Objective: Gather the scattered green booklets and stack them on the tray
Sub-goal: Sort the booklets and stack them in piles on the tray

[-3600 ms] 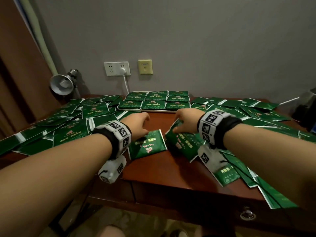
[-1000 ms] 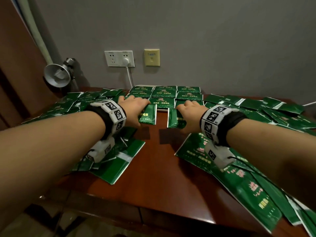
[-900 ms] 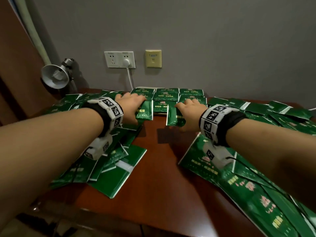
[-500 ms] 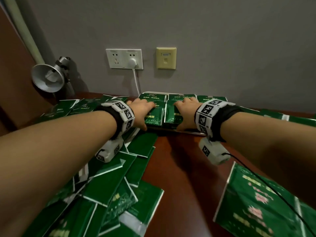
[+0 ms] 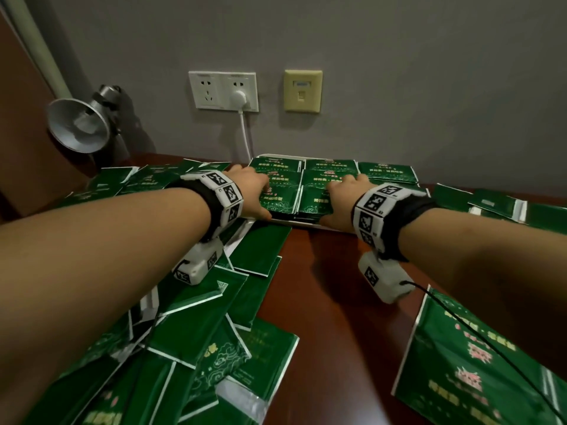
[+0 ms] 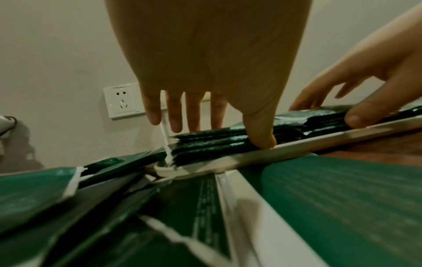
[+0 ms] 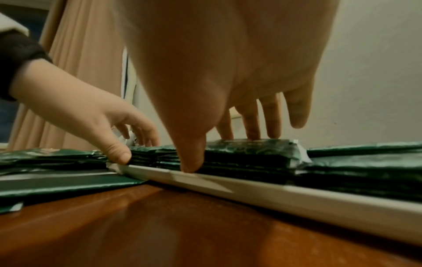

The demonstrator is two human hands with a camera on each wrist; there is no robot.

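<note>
One white tray [image 5: 310, 223], booklet stacks [image 5: 331, 167] on it, exact count unclear. Left hand [image 5: 251, 191] and right hand [image 5: 340, 200] each lie flat, fingers spread, on a front stack, thumbs at its edge.

Glossy green booklets [image 5: 277, 200] stacked flat on white tray [image 7: 297, 196], others [image 5: 196, 329] scattered around.

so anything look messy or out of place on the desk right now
Yes. Neat stacks fill the white tray, where the left hand and right hand rest, but loose green booklets lie heaped and askew left of it, overlapping at angles, with more scattered on the right.
</note>
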